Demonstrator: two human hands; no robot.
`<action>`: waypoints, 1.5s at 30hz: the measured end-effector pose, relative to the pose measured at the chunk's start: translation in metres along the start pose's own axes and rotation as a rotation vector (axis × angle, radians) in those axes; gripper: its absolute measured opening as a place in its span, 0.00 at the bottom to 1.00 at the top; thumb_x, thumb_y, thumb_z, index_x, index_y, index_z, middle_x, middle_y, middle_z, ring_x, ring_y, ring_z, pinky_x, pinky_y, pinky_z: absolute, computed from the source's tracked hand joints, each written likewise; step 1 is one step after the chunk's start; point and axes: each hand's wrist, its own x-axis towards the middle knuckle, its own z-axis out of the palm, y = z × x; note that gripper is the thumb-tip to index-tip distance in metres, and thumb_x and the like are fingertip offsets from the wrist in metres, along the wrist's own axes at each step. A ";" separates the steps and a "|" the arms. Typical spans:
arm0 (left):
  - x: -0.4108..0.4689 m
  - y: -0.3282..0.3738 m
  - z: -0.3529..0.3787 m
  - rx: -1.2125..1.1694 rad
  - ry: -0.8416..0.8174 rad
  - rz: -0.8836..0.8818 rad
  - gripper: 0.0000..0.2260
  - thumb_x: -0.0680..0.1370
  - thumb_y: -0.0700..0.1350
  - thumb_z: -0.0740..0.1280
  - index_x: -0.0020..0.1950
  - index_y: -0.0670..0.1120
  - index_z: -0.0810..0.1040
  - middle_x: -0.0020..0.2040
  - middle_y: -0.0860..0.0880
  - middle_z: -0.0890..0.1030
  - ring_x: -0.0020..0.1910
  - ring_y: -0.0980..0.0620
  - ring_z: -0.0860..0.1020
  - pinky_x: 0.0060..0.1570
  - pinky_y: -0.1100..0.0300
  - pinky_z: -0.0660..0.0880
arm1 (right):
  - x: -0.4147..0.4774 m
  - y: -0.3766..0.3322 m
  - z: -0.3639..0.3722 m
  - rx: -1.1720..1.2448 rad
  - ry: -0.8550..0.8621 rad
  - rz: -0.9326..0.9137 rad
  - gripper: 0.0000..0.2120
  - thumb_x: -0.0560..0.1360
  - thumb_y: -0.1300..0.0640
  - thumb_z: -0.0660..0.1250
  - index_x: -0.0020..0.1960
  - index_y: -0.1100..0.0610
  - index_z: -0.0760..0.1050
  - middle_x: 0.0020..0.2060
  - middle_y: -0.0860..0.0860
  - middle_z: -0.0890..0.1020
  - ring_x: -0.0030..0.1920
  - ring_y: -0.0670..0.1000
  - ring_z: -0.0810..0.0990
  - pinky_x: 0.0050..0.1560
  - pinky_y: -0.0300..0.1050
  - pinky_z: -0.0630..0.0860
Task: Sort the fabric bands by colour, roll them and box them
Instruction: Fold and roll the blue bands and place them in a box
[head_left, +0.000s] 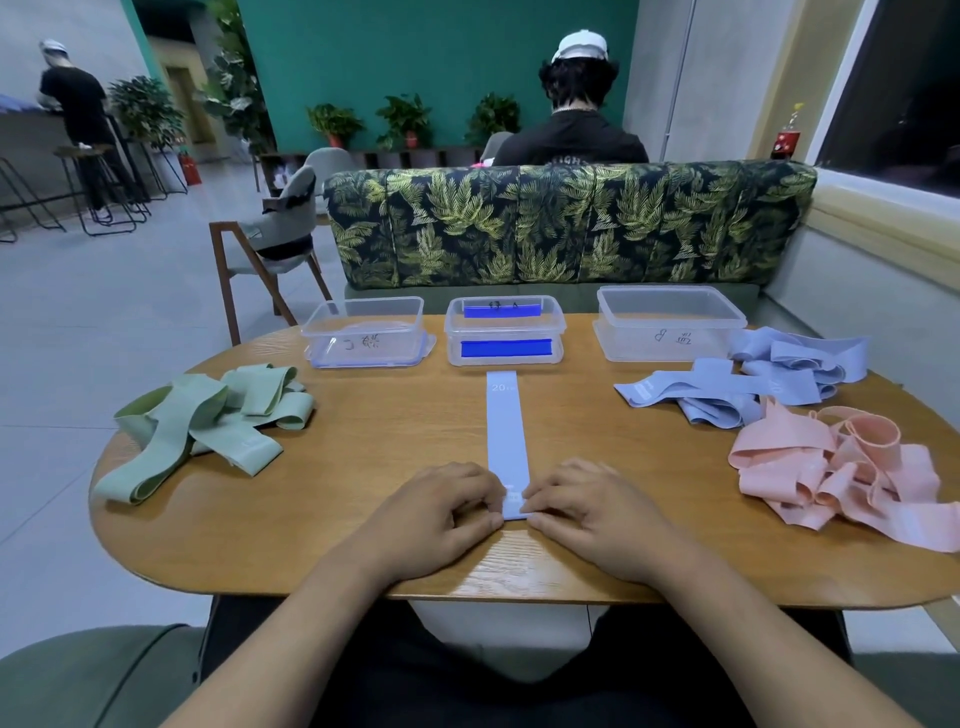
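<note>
Both hands are lying palm-down at the table's (322, 467) near edge, fingers curled. The left hand (441, 514) and right hand (587, 512) are each pinching the near end of a flat, pale blue band (506, 431), which is running lengthwise toward the middle box (505, 332).
</note>
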 end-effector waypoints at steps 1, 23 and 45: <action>0.000 0.000 0.000 -0.001 -0.004 0.001 0.04 0.83 0.55 0.68 0.54 0.57 0.78 0.58 0.61 0.80 0.60 0.59 0.78 0.64 0.50 0.73 | 0.000 -0.002 0.001 -0.010 0.008 0.001 0.14 0.82 0.35 0.60 0.59 0.38 0.82 0.59 0.31 0.78 0.62 0.37 0.73 0.62 0.45 0.69; -0.001 -0.002 0.003 0.044 -0.008 0.047 0.04 0.85 0.55 0.66 0.56 0.57 0.78 0.58 0.61 0.78 0.60 0.58 0.76 0.64 0.50 0.72 | -0.003 -0.010 0.003 -0.089 0.054 -0.054 0.06 0.82 0.43 0.63 0.54 0.42 0.76 0.53 0.36 0.78 0.58 0.41 0.74 0.60 0.46 0.68; -0.006 0.004 0.007 0.083 0.122 0.023 0.06 0.81 0.54 0.71 0.49 0.54 0.85 0.50 0.60 0.82 0.52 0.59 0.80 0.51 0.53 0.78 | 0.001 -0.009 0.008 0.063 0.094 -0.082 0.05 0.81 0.48 0.70 0.54 0.43 0.85 0.50 0.38 0.77 0.54 0.44 0.74 0.52 0.43 0.75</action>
